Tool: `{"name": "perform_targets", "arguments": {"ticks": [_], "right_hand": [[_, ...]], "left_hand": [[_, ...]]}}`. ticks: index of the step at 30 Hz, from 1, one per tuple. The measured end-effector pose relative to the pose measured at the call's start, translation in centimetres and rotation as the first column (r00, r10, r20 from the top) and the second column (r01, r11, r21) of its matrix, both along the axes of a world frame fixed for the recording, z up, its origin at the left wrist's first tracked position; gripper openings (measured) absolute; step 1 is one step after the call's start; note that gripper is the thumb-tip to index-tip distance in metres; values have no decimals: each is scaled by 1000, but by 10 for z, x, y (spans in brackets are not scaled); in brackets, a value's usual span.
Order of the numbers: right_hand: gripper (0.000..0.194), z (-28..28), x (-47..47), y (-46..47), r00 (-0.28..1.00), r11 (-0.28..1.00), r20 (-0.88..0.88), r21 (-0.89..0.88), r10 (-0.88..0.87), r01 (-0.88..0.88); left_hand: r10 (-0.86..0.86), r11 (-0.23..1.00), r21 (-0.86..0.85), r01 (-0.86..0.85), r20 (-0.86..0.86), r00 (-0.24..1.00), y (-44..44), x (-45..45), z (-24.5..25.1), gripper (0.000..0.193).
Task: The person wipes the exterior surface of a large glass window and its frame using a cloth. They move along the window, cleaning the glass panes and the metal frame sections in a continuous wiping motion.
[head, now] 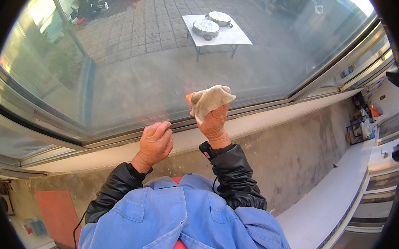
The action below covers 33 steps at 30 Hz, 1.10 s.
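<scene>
A beige cloth point(211, 100) is in my right hand point(214, 122), held up against or just before the lower part of the window glass point(143, 83). The cloth hides most of the fingers. Left of it, my left hand point(156, 143) is at the metal window frame point(253, 109), its fingers curled and nothing seen in them; whether it grips the frame edge I cannot tell. Both wrists come out of black sleeves.
Under the frame runs a pale sill point(270, 120) above a stained grey wall point(282, 147). Beyond the glass, a white table point(227, 38) bears two round appliances. A red panel point(58, 213) is at lower left. Bags and other items crowd the far right.
</scene>
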State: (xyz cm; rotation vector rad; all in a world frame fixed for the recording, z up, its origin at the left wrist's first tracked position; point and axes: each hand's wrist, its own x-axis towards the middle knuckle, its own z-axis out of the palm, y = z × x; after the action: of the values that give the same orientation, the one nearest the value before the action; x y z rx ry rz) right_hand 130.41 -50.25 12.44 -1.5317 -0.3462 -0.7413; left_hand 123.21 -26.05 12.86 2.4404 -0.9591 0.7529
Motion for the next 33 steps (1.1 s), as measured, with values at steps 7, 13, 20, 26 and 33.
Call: {"name": "perform_targets", "arguments": {"ticks": [7,13,20,26,33], "right_hand": [[43,97,2,-48,894,891,8,90,-448,446],[50,76,-11,43,694,534,531,-448,-486,717],[49,40,-14,65,703,477,696,-573,-145,666],[50,134,2,2,885,886,112,169,-453,432],[43,47,-14,104,921,890,335,-331,-201,314]], "left_hand": [[44,998,37,-44,9,999,46,-16,3,55],[135,990,30,-136,36,990,97,-30,-1,66],[137,991,6,-137,42,990,113,-31,-1,62],[130,991,-27,-129,41,991,122,-29,-1,60],[124,992,-6,-124,75,989,123,-24,-1,57]]}}
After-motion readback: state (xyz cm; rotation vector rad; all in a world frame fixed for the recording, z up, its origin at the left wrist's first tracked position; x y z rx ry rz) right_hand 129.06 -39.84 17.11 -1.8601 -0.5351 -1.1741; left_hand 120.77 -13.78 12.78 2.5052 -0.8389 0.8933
